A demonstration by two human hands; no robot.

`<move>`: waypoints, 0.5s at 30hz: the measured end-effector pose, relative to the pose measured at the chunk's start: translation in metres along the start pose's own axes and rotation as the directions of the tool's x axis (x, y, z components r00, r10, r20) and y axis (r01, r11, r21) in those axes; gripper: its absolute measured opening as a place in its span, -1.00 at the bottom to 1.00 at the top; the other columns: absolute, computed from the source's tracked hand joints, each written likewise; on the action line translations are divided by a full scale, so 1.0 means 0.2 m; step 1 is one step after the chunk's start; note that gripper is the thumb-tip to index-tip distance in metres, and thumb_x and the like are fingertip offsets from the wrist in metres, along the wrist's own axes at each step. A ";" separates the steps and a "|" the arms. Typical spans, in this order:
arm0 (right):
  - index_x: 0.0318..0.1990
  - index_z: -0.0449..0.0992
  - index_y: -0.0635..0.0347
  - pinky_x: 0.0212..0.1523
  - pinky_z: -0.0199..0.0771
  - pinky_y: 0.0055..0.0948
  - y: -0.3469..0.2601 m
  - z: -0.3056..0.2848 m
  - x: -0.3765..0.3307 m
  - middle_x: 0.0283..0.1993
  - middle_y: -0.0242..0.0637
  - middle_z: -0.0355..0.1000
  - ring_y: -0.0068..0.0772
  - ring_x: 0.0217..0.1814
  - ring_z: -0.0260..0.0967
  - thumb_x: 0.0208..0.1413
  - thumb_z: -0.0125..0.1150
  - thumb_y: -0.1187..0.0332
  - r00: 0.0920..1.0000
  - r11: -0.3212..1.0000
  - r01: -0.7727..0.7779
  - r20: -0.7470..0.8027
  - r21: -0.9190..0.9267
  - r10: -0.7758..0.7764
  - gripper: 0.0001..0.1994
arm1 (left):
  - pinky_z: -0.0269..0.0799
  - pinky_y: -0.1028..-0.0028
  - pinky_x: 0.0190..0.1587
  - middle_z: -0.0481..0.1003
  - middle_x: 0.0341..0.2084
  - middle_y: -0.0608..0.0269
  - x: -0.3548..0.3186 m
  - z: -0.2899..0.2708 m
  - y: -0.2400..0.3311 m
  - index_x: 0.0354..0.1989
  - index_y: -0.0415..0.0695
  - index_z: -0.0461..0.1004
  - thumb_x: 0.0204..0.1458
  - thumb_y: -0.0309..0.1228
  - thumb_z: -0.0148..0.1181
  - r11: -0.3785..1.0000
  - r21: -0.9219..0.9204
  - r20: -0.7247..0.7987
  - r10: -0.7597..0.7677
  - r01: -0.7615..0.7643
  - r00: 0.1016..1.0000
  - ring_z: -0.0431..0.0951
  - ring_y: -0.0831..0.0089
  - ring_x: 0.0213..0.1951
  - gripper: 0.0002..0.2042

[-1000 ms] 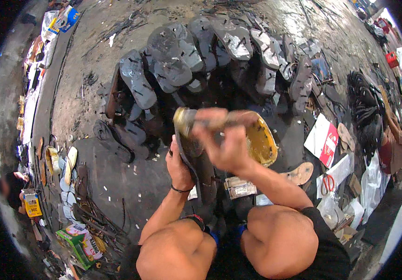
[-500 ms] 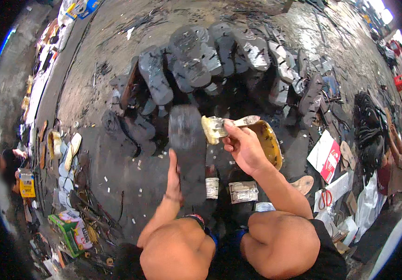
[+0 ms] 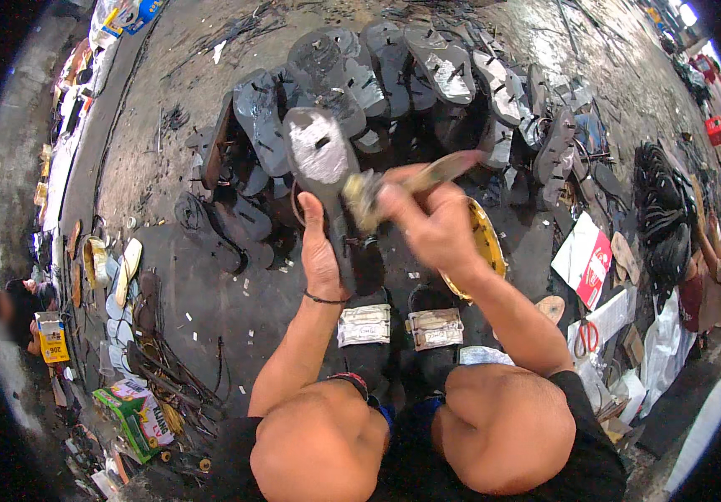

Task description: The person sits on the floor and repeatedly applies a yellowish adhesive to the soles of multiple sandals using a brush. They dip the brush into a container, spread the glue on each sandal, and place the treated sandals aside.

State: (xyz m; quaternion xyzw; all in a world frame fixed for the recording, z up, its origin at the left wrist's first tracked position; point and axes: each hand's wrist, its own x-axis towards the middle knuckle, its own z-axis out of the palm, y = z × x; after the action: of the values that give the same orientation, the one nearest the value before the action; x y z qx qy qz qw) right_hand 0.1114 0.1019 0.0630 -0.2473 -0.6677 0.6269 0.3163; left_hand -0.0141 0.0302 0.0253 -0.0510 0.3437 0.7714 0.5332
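Observation:
My left hand [image 3: 320, 259] grips a dark sandal sole [image 3: 324, 151] by its lower part, holding it tilted up before me. A pale, shiny wet-looking patch covers the sole's far end, with a dark slot in it. My right hand [image 3: 434, 224] is closed around a brush [image 3: 364, 201] with a flat handle, blurred by motion. Its yellowish, clotted bristles are at the sole's right edge; whether they touch cannot be told. Under my right wrist stands a yellow container [image 3: 491, 255], partly hidden by the hand.
Several dark soles [image 3: 327, 71] stand in an arc beyond my hands. My sandalled feet [image 3: 364, 325] are below. At right lie a red-and-white carton piece [image 3: 585, 259], red-handled scissors [image 3: 585, 337] and hanging black strips [image 3: 663, 217]. A green box [image 3: 134, 418] sits at left among scraps.
My left hand has raised and turned the sole, which was low and blurred, so its pale patch shows. My right hand has moved the brush slightly left and down toward the sole.

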 end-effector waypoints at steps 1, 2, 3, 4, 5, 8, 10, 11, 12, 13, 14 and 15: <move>-0.16 0.58 0.32 -0.19 0.52 -0.46 0.01 0.00 0.02 -0.26 -0.28 0.58 -0.56 -0.23 0.49 0.21 0.26 0.40 0.997 0.999 -0.038 -0.064 0.008 0.039 -0.84 | 0.56 0.36 -0.16 0.57 -0.18 0.26 0.00 0.00 0.03 0.04 -0.10 0.48 0.16 0.27 0.04 0.999 0.004 -0.036 0.043 -0.043 0.998 0.59 0.39 -0.23 -0.36; -0.18 0.58 0.32 -0.20 0.51 -0.46 -0.01 0.02 -0.03 -0.27 -0.27 0.58 -0.56 -0.23 0.48 0.20 0.28 0.39 0.999 0.999 0.014 -0.041 -0.051 -0.016 -0.83 | 0.58 0.38 -0.23 0.57 -0.23 0.25 0.00 0.00 0.08 0.01 -0.10 0.49 0.13 0.31 0.03 0.996 0.009 -0.072 0.086 -0.086 0.994 0.60 0.39 -0.28 -0.34; -0.19 0.58 0.33 -0.20 0.51 -0.46 -0.04 0.04 -0.07 -0.27 -0.26 0.58 -0.57 -0.23 0.48 0.18 0.30 0.37 0.998 0.992 0.067 -0.015 -0.109 -0.069 -0.83 | 0.59 0.40 -0.29 0.58 -0.28 0.25 0.00 0.01 0.11 -0.02 -0.09 0.49 0.11 0.35 0.02 0.992 0.015 -0.107 0.129 -0.128 0.986 0.60 0.40 -0.34 -0.32; -0.20 0.58 0.33 -0.20 0.51 -0.44 -0.01 -0.01 -0.05 -0.28 -0.25 0.58 -0.53 -0.24 0.50 0.17 0.33 0.34 0.993 0.976 0.054 -0.090 -0.210 -0.075 -0.80 | 0.59 0.42 -0.31 0.58 -0.29 0.24 -0.01 0.06 0.11 -0.06 -0.09 0.52 0.12 0.32 0.04 0.976 0.053 -0.114 0.217 -0.213 0.969 0.61 0.39 -0.36 -0.35; -0.16 0.57 0.34 -0.21 0.52 -0.48 0.05 -0.11 0.00 -0.27 -0.25 0.59 -0.51 -0.25 0.52 0.21 0.29 0.36 0.996 0.933 0.005 -0.084 -0.361 -0.038 -0.80 | 0.59 0.41 -0.31 0.59 -0.30 0.23 -0.04 0.11 0.12 -0.08 -0.10 0.52 0.13 0.30 0.05 0.983 0.019 -0.087 0.185 -0.184 0.979 0.61 0.38 -0.35 -0.37; -0.08 0.53 0.34 -0.22 0.54 -0.57 0.12 -0.19 0.03 -0.25 -0.24 0.60 -0.55 -0.26 0.54 0.25 0.25 0.38 0.957 0.996 -0.085 -0.282 -0.041 0.070 -0.79 | 0.56 0.36 -0.11 0.57 -0.17 0.30 -0.08 0.12 0.18 0.06 -0.08 0.46 0.13 0.28 0.06 0.991 -0.002 0.013 0.131 -0.131 0.991 0.58 0.38 -0.18 -0.36; -0.08 0.54 0.32 -0.21 0.51 -0.57 -0.08 -0.06 -0.02 -0.24 -0.30 0.58 -0.60 -0.25 0.50 0.19 0.34 0.35 0.999 0.998 0.011 -0.051 -0.066 -0.015 -0.76 | 0.58 0.32 -0.12 0.59 -0.19 0.21 0.00 0.01 0.08 0.03 -0.15 0.49 0.12 0.37 -0.04 0.990 -0.049 0.044 -0.127 0.129 0.991 0.61 0.32 -0.22 -0.25; -0.08 0.54 0.31 -0.20 0.50 -0.57 -0.16 -0.04 -0.03 -0.22 -0.32 0.57 -0.62 -0.24 0.48 0.17 0.36 0.35 0.985 0.965 0.157 0.104 -0.213 -0.137 -0.74 | 0.57 0.29 -0.09 0.58 -0.12 0.17 0.00 0.07 0.09 0.08 -0.17 0.46 0.18 0.29 -0.07 0.992 -0.030 0.052 -0.118 0.120 0.992 0.61 0.28 -0.18 -0.30; -0.07 0.53 0.31 -0.19 0.50 -0.57 -0.22 -0.08 -0.05 -0.21 -0.32 0.56 -0.63 -0.22 0.47 0.17 0.37 0.34 0.993 0.984 0.083 0.096 -0.159 -0.069 -0.73 | 0.57 0.25 -0.06 0.56 -0.06 0.13 0.03 0.12 0.06 0.14 -0.19 0.43 0.24 0.21 -0.09 0.992 -0.022 0.067 -0.126 0.127 0.990 0.60 0.25 -0.13 -0.34; -0.07 0.53 0.31 -0.18 0.49 -0.57 -0.26 -0.16 -0.08 -0.20 -0.32 0.56 -0.63 -0.21 0.46 0.16 0.37 0.34 0.996 0.993 0.007 0.090 -0.114 0.003 -0.72 | 0.56 0.22 -0.03 0.55 0.00 0.10 0.07 0.18 0.00 0.19 -0.21 0.39 0.30 0.13 -0.11 0.990 -0.014 0.088 -0.141 0.143 0.986 0.60 0.21 -0.08 -0.38; -0.05 0.57 0.29 -0.17 0.53 -0.46 -0.26 -0.21 -0.09 -0.22 -0.28 0.59 -0.48 -0.22 0.53 0.21 0.30 0.33 0.995 1.000 -0.008 -0.102 0.016 0.010 -0.75 | 0.53 0.23 0.02 0.55 0.00 0.11 0.13 0.26 0.01 0.19 -0.20 0.40 0.33 0.07 -0.12 0.994 0.021 0.151 -0.106 0.104 0.983 0.59 0.21 -0.06 -0.44; -0.03 0.53 0.30 -0.17 0.52 -0.53 -0.27 -0.30 -0.09 -0.18 -0.28 0.59 -0.55 -0.22 0.52 0.23 0.27 0.38 0.979 0.982 -0.034 -0.190 0.185 0.070 -0.77 | 0.50 0.24 0.07 0.55 0.01 0.12 0.21 0.36 0.03 0.18 -0.18 0.41 0.35 0.01 -0.13 0.997 0.050 0.213 -0.072 0.062 0.974 0.58 0.21 -0.03 -0.49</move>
State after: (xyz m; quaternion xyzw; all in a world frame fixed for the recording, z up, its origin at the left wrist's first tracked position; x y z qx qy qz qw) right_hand 0.1715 0.1248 0.1164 -0.2954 -0.5668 0.6657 0.3851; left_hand -0.0164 0.1038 0.0638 0.0326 0.2989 0.7463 0.5939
